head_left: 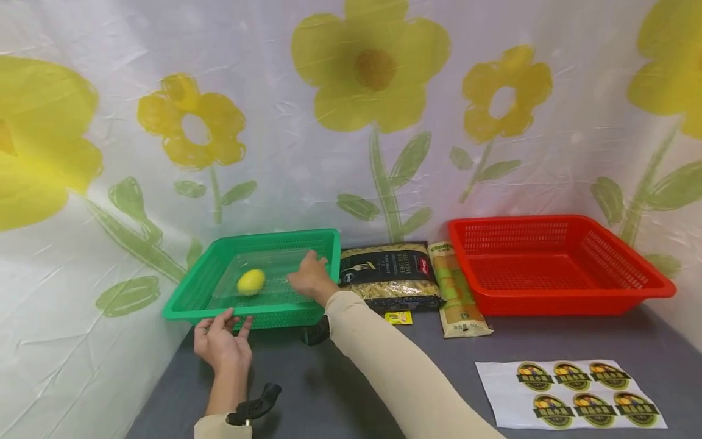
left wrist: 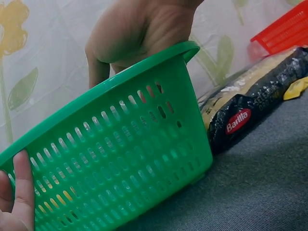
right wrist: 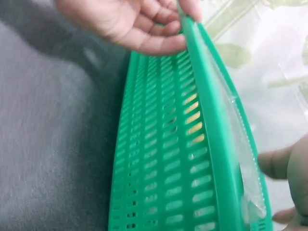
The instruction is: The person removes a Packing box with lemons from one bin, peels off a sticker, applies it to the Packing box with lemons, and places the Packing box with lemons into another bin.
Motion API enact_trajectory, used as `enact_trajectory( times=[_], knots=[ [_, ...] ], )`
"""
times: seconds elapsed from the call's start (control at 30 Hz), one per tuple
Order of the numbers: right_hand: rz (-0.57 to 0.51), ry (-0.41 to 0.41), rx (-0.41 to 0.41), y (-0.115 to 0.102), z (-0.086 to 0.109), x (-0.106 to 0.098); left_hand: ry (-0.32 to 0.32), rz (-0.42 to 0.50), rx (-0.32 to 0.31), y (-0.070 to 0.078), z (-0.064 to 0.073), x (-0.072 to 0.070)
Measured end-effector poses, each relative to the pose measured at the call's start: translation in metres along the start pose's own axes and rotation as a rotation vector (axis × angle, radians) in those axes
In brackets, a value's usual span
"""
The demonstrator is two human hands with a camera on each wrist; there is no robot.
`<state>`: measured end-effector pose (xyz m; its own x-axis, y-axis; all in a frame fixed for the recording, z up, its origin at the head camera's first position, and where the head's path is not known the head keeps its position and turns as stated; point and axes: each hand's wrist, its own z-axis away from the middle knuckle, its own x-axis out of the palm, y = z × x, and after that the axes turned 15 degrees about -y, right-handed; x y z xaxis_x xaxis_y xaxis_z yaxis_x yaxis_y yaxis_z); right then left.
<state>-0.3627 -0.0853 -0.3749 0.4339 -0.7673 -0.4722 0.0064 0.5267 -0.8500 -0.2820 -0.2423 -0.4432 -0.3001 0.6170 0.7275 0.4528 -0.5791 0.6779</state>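
A green plastic basket (head_left: 186, 297) stands at the left of the table. In it lie a yellow lemon (head_left: 251, 282) and a clear plastic container (head_left: 227, 277); whether the lemon is inside or under the plastic cannot be told. At the basket's front edge my left hand (head_left: 223, 347) grips the rim, fingers (left wrist: 24, 185) against the slotted outer wall. My right hand (head_left: 312, 277) reaches over the basket's right part, near the clear plastic. Thumb and finger look spread in the right wrist view, though some fingertips are hidden.
Right of the green basket lie a black Barilla pasta bag (head_left: 392, 271), a small yellow packet (head_left: 398, 317) and a long tan package (head_left: 457, 289). A red basket (head_left: 565, 302) stands at the right. A sheet of round stickers (head_left: 501, 390) lies at the front right. A flowered curtain (head_left: 263, 195) hangs behind.
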Motion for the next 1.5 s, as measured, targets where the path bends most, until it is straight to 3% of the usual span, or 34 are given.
enact_trajectory(
  times=[0.43,0.67,0.93,1.1,1.5],
  knots=[
    [-0.035,0.010,0.104,-0.002,-0.014,0.010,0.007,0.000,-0.004,0.003,0.005,-0.001],
    [-0.159,0.018,0.053,0.004,-0.012,0.009,0.018,0.003,-0.003,0.000,0.010,0.000],
    [-0.220,-0.014,-0.030,0.006,0.000,0.004,0.031,-0.023,-0.007,-0.001,0.011,-0.001],
    [-0.207,0.016,-0.077,0.005,0.008,0.000,0.015,-0.042,-0.002,-0.001,0.009,0.002],
    [-0.214,0.060,-0.102,-0.006,0.019,-0.003,-0.003,-0.058,0.021,0.001,0.004,0.004]
  ],
)
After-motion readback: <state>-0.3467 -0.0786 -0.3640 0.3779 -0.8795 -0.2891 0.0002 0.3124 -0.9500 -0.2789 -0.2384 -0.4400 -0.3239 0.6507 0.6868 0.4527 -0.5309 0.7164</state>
